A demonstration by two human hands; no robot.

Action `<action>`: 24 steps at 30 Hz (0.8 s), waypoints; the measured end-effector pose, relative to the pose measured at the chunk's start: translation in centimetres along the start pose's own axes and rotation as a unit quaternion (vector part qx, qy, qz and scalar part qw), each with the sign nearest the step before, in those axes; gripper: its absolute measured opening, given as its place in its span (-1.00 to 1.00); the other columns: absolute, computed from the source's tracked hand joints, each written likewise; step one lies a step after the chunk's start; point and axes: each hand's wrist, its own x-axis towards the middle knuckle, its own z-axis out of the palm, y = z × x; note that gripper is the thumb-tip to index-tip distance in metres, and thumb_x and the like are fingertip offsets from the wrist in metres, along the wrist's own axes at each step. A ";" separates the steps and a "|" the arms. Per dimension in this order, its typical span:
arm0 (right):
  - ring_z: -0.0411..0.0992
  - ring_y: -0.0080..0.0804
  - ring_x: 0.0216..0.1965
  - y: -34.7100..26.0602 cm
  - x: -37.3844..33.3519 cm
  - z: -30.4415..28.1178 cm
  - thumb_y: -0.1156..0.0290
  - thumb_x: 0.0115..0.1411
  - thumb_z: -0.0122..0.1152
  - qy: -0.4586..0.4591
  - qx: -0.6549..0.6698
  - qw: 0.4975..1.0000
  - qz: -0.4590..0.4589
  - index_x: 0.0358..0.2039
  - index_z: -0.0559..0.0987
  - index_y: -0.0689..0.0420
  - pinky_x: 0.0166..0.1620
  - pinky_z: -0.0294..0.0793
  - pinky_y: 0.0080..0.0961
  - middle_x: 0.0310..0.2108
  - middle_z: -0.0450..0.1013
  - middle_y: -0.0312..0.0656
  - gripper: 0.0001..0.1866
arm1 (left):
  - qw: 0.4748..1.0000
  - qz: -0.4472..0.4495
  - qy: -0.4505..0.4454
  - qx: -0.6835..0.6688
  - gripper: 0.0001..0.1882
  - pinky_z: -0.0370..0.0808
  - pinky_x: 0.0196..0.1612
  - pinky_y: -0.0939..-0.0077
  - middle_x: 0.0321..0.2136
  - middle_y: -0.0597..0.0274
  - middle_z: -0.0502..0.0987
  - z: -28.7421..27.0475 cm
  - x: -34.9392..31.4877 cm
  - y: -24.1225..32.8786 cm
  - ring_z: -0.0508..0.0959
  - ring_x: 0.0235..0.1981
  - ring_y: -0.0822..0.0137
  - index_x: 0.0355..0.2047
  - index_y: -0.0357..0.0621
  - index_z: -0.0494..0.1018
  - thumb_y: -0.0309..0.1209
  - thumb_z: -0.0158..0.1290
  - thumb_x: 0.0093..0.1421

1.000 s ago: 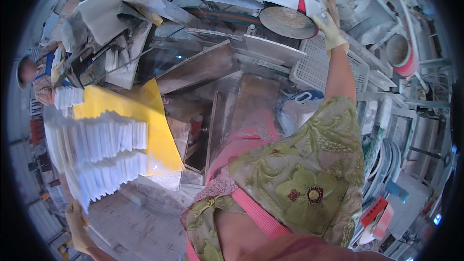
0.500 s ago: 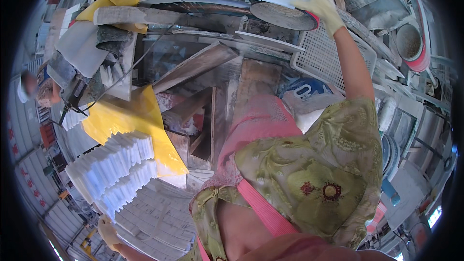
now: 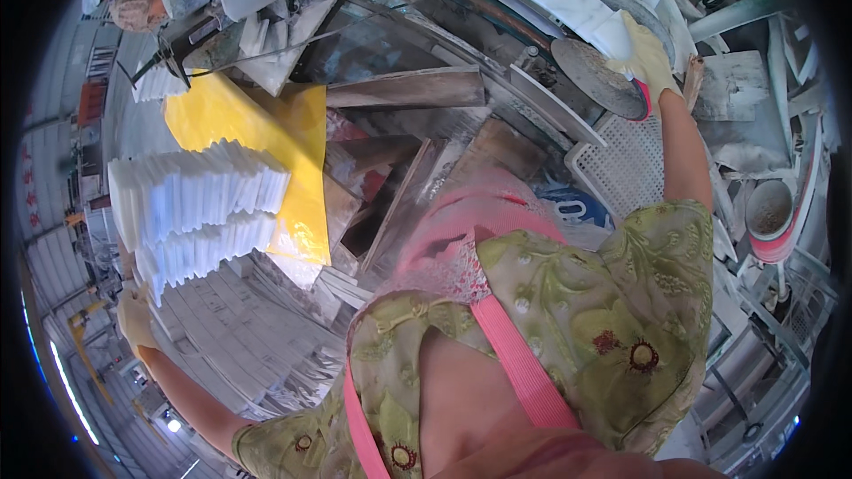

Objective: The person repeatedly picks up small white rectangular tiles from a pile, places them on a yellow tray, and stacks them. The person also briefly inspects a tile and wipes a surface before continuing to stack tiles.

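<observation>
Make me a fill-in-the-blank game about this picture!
The lower hand, by the white pieces, is the person's ____ one.
The right hand wears a pale ____.
The shiny sheet beside the white pieces is coloured ____.
The strap on the person's chest is coloured ____.

Missing words: left; glove; yellow; pink.

Scene viewed from wearer's head through left fisheye — pointed down; green blouse (image 3: pixel 581 310) caught close below, left hand (image 3: pixel 137 323) and right hand (image 3: pixel 648 58) farther out — edges bowed near rim.

Pale panelled wall (image 3: pixel 55 239); bright light strip (image 3: pixel 73 390)
</observation>
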 end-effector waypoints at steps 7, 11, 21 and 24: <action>0.41 0.15 0.19 -2.1 -1.2 -3.2 -0.05 -0.24 0.56 0.081 0.059 0.995 -0.016 0.39 0.27 0.03 0.22 0.41 -0.12 0.15 0.44 0.19 0.16 | 0.959 -0.231 -0.083 -0.140 -0.61 0.47 -0.51 0.36 -0.58 0.19 0.52 -1.5 -2.1 3.7 0.53 -0.60 0.31 -0.12 -0.12 0.48 -0.04 0.05 0.34; 0.43 0.16 0.16 -4.3 2.0 -1.8 -0.15 -0.20 0.54 0.126 0.071 0.986 -0.084 0.38 0.27 0.04 0.21 0.40 -0.10 0.13 0.47 0.17 0.16 | 0.951 -0.254 0.025 -0.176 -0.54 0.49 -0.07 0.32 -0.18 0.16 0.61 -5.3 -6.0 9.2 0.60 -0.15 0.25 0.10 -0.10 0.47 -0.07 0.02 0.35; 0.57 0.18 -0.11 -8.7 7.3 0.6 -0.14 -0.14 0.51 -0.030 -0.063 0.985 -0.156 0.42 0.25 -0.02 -0.07 0.55 -0.04 -0.14 0.60 0.10 0.13 | 0.826 -0.241 0.246 -0.446 -0.49 0.46 0.08 0.42 -0.18 0.18 0.68 -3.4 -11.6 11.4 0.65 -0.19 0.37 0.20 -0.12 0.47 -0.08 0.07 0.38; 0.58 0.17 -0.12 -7.4 7.7 0.9 -0.15 -0.14 0.51 -0.050 -0.119 0.984 -0.125 0.42 0.25 -0.02 -0.09 0.56 -0.04 -0.15 0.60 0.10 0.13 | 0.768 -0.285 0.247 -0.518 -0.54 0.47 0.02 0.48 -0.22 0.22 0.67 -2.4 -13.1 12.6 0.63 -0.23 0.43 0.17 -0.16 0.48 -0.15 0.10 0.39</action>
